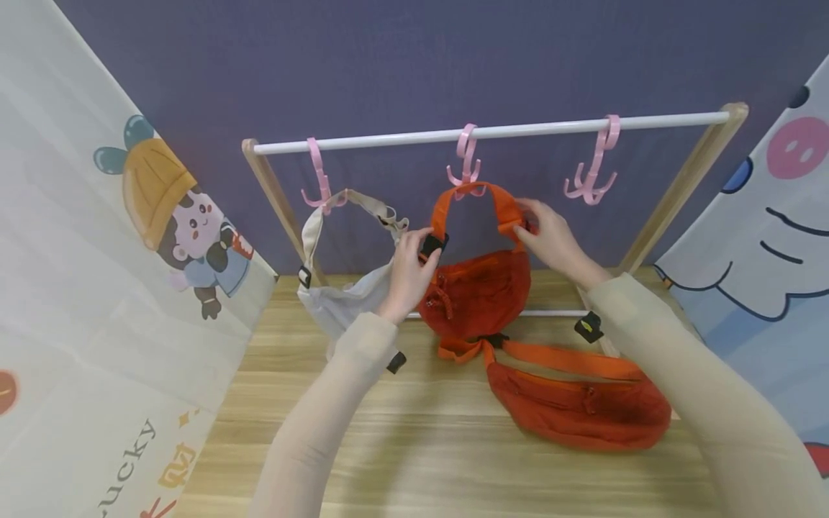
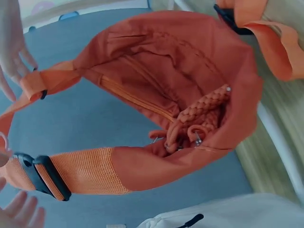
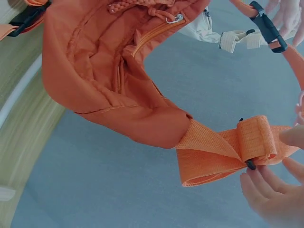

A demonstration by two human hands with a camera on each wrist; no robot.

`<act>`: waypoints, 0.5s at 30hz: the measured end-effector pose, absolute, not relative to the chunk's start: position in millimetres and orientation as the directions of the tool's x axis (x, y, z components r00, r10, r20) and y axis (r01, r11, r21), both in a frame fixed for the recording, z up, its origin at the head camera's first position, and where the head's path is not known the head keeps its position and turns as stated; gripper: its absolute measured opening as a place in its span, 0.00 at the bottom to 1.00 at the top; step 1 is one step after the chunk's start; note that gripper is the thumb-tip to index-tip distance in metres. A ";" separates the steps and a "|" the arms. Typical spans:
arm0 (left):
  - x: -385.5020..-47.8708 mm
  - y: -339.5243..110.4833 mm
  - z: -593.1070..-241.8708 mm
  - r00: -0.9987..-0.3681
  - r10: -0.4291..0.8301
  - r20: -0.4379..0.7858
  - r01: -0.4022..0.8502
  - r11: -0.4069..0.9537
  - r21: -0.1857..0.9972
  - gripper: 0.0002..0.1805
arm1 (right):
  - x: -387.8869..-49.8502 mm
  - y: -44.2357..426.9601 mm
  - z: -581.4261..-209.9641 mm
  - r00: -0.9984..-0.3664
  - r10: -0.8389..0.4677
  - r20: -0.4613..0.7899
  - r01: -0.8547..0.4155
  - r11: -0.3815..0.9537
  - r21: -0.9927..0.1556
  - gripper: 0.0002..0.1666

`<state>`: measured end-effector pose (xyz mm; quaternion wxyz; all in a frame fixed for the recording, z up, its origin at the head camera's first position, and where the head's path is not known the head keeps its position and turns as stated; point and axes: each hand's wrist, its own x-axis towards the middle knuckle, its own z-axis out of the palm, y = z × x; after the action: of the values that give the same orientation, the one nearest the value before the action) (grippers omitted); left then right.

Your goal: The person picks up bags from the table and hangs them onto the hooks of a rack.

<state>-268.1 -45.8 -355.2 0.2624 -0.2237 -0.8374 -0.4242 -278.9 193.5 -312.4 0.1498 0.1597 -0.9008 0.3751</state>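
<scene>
Head view: a red bag [image 1: 479, 295] hangs by its orange strap [image 1: 508, 212] at the middle pink hook [image 1: 467, 171], a person's left hand [image 1: 408, 273] at the black buckle [image 1: 435, 244] and right hand [image 1: 557, 241] at the strap's opposite side, with a white bag [image 1: 352, 296] to the left and a second red bag [image 1: 576, 410] below. Left wrist view: the left hand's fingers spread apart beside the buckle, the red bag's zip [image 2: 137, 99] showing. Right wrist view: the right hand's thumb and extended fingers stand apart, touching the strap near a folded loop [image 3: 256, 137].
</scene>
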 end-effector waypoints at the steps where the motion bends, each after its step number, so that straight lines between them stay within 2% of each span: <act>1: -266.7 -45.5 -356.8 -0.728 0.158 0.667 0.625 0.554 0.550 0.18 | -277.4 194.6 -312.8 -0.904 -0.173 0.392 -0.398 0.679 -0.618 0.28; 4: -261.9 -43.7 -361.7 -0.626 0.172 0.761 0.679 0.600 0.423 0.15 | -273.2 197.9 -314.6 -0.894 -0.177 0.412 -0.408 0.702 -0.584 0.28; 6: -258.2 -42.2 -364.8 -0.595 0.184 0.783 0.695 0.606 0.386 0.15 | -270.1 200.4 -316.0 -0.888 -0.182 0.423 -0.416 0.710 -0.568 0.27; 15: -244.5 -34.2 -384.1 -0.563 0.257 0.786 0.733 0.594 0.330 0.13 | -255.1 214.8 -327.7 -0.876 -0.222 0.429 -0.440 0.734 -0.518 0.25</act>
<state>-244.5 -34.2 -384.1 0.3566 -0.3026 -0.8185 -0.3336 -255.1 214.8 -327.7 0.1718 0.1808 -0.9150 0.3170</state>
